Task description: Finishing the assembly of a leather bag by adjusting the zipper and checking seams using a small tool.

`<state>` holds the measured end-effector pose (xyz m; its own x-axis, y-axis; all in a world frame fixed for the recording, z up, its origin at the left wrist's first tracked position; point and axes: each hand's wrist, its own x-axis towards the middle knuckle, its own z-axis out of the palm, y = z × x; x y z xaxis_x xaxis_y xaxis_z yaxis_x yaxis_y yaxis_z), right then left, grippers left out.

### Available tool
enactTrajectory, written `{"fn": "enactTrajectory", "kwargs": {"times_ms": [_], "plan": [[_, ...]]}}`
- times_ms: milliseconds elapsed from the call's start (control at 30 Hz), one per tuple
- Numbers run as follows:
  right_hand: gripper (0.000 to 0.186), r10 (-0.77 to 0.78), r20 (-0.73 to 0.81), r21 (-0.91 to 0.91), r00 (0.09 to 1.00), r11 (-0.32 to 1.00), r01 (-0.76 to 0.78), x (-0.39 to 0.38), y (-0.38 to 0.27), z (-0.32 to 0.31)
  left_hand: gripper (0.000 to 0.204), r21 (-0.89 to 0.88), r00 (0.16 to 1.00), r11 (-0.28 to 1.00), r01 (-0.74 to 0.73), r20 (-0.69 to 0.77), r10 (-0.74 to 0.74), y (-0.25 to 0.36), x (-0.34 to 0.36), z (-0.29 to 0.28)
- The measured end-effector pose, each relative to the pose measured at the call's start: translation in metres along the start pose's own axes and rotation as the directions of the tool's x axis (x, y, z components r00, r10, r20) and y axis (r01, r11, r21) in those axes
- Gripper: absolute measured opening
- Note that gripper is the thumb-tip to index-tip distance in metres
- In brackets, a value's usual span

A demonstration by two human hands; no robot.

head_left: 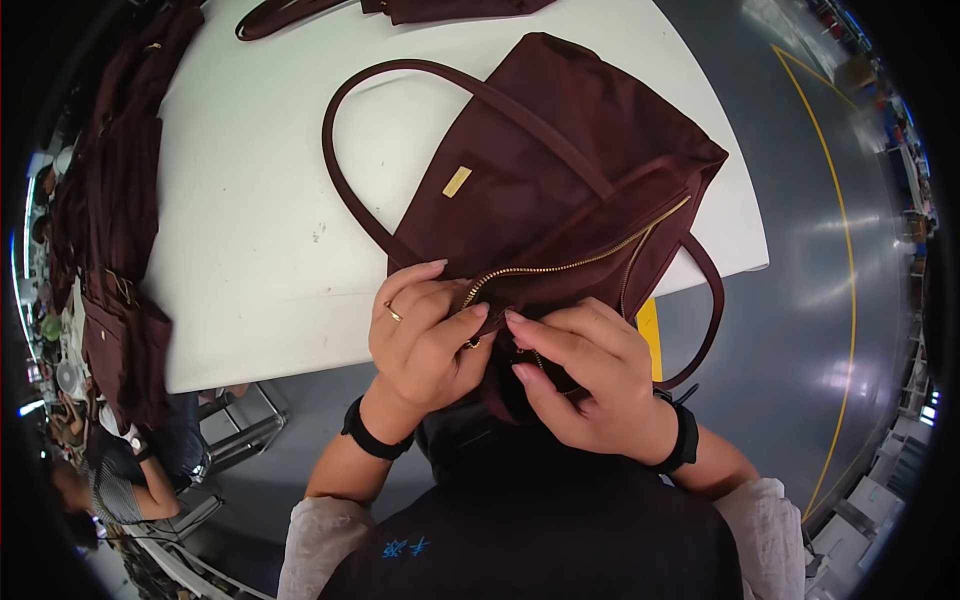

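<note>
A dark maroon handbag (520, 170) lies tilted on the table's near edge, its zipper end toward me. A gold-toothed zipper (580, 262) runs along its parted top opening. My left hand (420, 340), with a ring on one finger, is closed on the fabric at the near end of the zipper, thumb pressed over the edge. Close beside it, my right hand (600, 375) has its fingers bent around the opposite edge of the opening, thumb and forefinger at the fabric. What lies between the fingertips is too small to make out. One handle loops left, another hangs right.
The white table (250, 250) bears another maroon bag (450, 8) at its far edge. More maroon bags (125, 230) hang along the left side. A seated person (130, 480) is at lower left. A yellow line (838, 190) marks the grey floor at right.
</note>
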<state>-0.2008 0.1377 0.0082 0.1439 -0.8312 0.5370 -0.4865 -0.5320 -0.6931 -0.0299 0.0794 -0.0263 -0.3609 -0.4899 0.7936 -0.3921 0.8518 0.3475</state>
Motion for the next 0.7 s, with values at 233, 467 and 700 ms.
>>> {"fn": "enactTrajectory", "kwargs": {"times_ms": [233,467,700], "plan": [[0.035,0.019,0.005,0.076,1.000,0.997,-0.020,-0.0056,0.0034,-0.0029,0.032,-0.079,0.996,0.994,0.079,-0.043,-0.083,0.0038,-0.0003,0.0015],[0.035,0.008,0.012,0.061,1.000,0.998,-0.008,-0.0014,0.0049,-0.0015,0.031,-0.095,0.992,0.988,0.122,-0.033,-0.126,0.0047,-0.0019,0.0006],[0.037,-0.013,0.003,0.047,1.000,0.999,0.013,-0.0011,0.0055,0.0017,0.029,-0.116,0.985,0.981,0.158,-0.044,-0.164,0.0054,-0.0038,0.0012]]}}
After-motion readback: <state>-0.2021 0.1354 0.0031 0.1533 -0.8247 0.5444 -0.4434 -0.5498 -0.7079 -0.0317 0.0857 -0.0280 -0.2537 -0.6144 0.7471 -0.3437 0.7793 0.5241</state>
